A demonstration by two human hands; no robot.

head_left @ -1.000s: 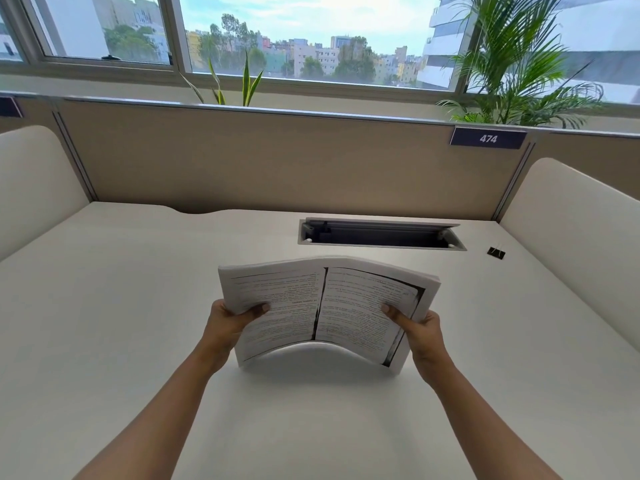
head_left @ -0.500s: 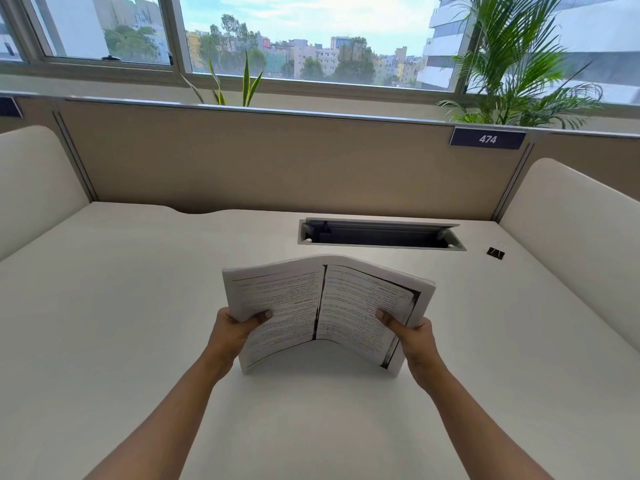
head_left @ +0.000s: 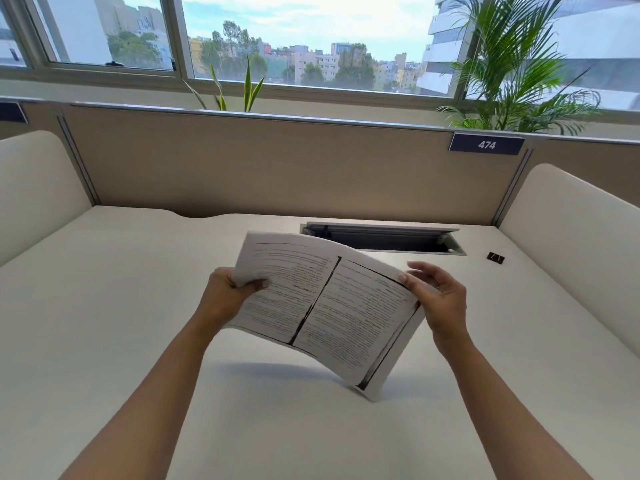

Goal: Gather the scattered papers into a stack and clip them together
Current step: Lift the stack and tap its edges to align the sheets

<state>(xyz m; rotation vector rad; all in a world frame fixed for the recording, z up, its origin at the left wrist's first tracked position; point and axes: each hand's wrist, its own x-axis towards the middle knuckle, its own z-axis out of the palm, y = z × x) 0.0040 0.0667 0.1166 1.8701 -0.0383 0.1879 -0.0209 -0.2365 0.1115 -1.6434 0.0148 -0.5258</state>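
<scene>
A stack of printed papers [head_left: 322, 303] hangs tilted above the white desk [head_left: 104, 323], its lower right corner dipping toward the surface. My left hand [head_left: 228, 296] grips the stack's left edge, thumb on the top sheet. At the stack's upper right edge is my right hand [head_left: 440, 299], fingers loosely spread and only the thumb tip touching the paper. A small black binder clip [head_left: 495, 258] lies on the desk at the far right, well apart from both hands.
A cable slot [head_left: 384, 237] with an open lid is set into the desk behind the papers. Beige partition panels [head_left: 277, 168] wall the desk at the back and sides. Plants stand behind the partition by the window.
The stack has been lifted and tilted, with its right side dropping. My right hand has let go of its grip on the right edge and opened; my left hand still holds the left edge.
</scene>
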